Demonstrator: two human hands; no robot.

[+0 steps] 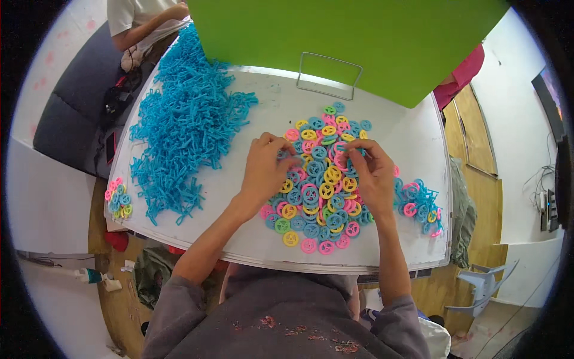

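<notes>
A heap of small plastic wheels point(312, 196) in blue, pink, yellow and green lies on the white table in front of me. At the heap's left side, my left hand point(266, 169) has its fingers curled, with a blue wheel point(281, 154) between thumb and forefinger. My right hand point(373, 173) is over the right side of the heap, its thumb and fingers bent into a pinch. Pink and blue pieces show at those fingertips, but which one the pinch holds is hidden.
A large pile of blue plastic stick-like parts point(185, 119) covers the table's left side. Small clusters of wheels point(121, 199) and joined parts point(423, 206) lie near the left and right edges. A green board point(335, 42) with a wire handle point(329, 75) stands behind. Two other people are beyond the table.
</notes>
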